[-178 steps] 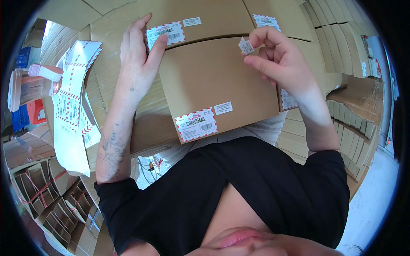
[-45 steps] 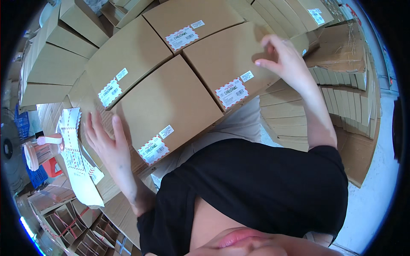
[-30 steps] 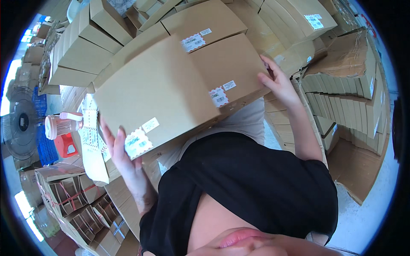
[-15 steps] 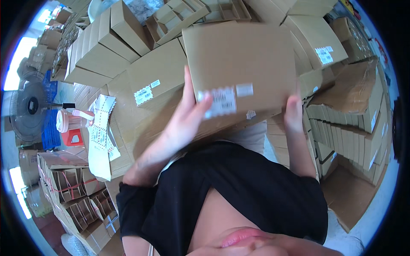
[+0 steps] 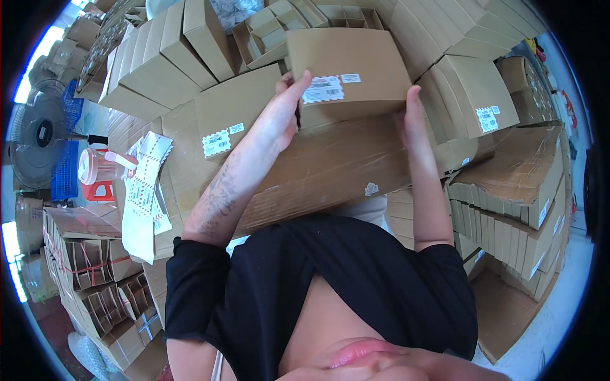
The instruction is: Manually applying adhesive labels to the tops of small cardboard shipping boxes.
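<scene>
A closed brown cardboard box (image 5: 362, 60) with two white labels on its upper face is held between my two hands, above the far part of the work surface. My left hand (image 5: 287, 105) grips its left side, thumb up by the larger label. At the right side, my right hand (image 5: 412, 114) presses with the thumb raised along the edge; its other fingers are hidden behind the box. Just left of it lies a similar labelled box (image 5: 244, 105). Below the held box stretches a wide brown cardboard surface (image 5: 330, 168) with shiny tape.
Upright boxes (image 5: 159, 57) line the far left, beside open divided cartons (image 5: 273, 32). Another labelled box (image 5: 467, 95) and stacked flat cartons (image 5: 508, 216) stand on the right. Label sheets (image 5: 145, 197), a pink-lidded cup (image 5: 95, 166) and a fan (image 5: 43, 133) are on the left.
Both hands have carried the box farther from my body and lowered it, so its near side now shows. My arms are stretched out more.
</scene>
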Tool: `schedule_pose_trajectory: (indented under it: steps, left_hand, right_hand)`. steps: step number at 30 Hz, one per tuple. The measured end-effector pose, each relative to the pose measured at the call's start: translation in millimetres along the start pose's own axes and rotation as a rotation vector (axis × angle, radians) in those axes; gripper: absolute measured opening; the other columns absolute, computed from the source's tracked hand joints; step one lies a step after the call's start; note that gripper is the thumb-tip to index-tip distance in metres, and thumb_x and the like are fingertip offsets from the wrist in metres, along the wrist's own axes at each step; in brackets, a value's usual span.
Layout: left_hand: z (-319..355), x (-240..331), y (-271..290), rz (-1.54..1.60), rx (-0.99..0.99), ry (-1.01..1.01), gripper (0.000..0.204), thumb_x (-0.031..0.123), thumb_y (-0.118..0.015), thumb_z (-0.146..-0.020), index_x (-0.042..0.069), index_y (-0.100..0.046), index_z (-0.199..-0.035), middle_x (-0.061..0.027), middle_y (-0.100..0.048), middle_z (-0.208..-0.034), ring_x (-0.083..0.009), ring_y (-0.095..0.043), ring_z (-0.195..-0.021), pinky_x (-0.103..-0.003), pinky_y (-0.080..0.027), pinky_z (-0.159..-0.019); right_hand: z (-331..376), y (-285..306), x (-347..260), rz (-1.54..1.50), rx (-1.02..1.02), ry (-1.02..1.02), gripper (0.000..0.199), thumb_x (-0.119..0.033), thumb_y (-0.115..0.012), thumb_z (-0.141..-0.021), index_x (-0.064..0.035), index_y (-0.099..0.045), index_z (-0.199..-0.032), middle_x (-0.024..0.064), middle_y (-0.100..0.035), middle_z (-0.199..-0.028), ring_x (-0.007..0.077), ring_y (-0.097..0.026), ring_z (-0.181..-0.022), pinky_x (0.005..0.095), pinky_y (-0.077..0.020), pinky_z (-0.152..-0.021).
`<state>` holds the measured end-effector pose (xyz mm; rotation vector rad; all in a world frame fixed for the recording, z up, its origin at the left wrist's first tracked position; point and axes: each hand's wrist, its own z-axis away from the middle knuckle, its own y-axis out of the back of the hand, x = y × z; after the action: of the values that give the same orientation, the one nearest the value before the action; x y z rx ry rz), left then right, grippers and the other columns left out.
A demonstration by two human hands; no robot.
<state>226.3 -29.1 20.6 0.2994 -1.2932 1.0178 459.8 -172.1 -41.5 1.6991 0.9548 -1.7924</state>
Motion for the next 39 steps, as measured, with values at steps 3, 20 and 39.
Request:
schedule_pose_trajectory:
  steps: [3, 20, 39]
  left_hand:
    - [-6, -4, 8, 0.245, -0.115, 0.022, 0.082, 0.053, -0.061, -0.094, 0.002, -0.025, -0.147, -0.0096, -0.048, -0.139, -0.0201, -0.041, -0.134, -0.036, -0.028, -0.114]
    - [79, 46, 26, 0.168, -0.074, -0.104, 0.069, 0.060, -0.031, -0.102, 0.005, -0.048, -0.139, -0.0102, -0.065, -0.125, -0.0212, -0.065, -0.112, -0.037, -0.048, -0.101]
    - [112, 57, 138, 0.094, 0.407, -0.302, 0.068, 0.065, -0.035, -0.100, 0.005, -0.059, -0.121, -0.0101, -0.063, -0.123, -0.0198, -0.055, -0.121, -0.039, -0.036, -0.108]
  right_hand:
    - [9, 7, 2, -0.039, 0.036, 0.006, 0.084, -0.066, -0.039, -0.098, 0.0019, -0.038, -0.147, 0.0136, -0.040, -0.151, 0.0223, -0.035, -0.141, 0.0373, -0.0242, -0.117]
    - [64, -68, -71, 0.408, 0.078, 0.600, 0.091, -0.070, -0.034, -0.096, 0.0094, -0.044, -0.139, 0.0191, -0.056, -0.134, 0.0247, -0.055, -0.122, 0.0360, -0.0421, -0.101]
    - [63, -175, -34, 0.596, -0.345, 0.380, 0.078, -0.055, -0.054, -0.096, -0.0033, -0.033, -0.151, 0.0162, -0.064, -0.086, 0.0213, -0.057, -0.064, 0.0335, -0.0485, -0.065]
